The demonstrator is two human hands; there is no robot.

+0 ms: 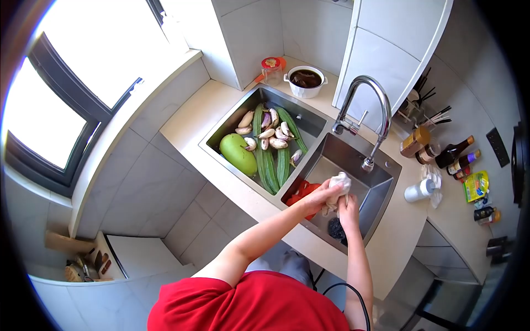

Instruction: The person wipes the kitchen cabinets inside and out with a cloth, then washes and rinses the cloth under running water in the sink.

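Over the right sink basin, my left hand and my right hand are both closed on a crumpled white cloth. The cloth bulges up between them, below the faucet; whether water is running I cannot tell. Beneath my left forearm lies a red cloth or bag, partly hidden. A dark scouring pad rests in the basin beneath my right hand. The left basin holds long ridged green gourds, several small white-purple eggplants and a large round green gourd.
A white pot of dark liquid and a red-lidded jar stand behind the sink. On the right counter are a white bottle, several sauce bottles and a yellow packet. A window is at left.
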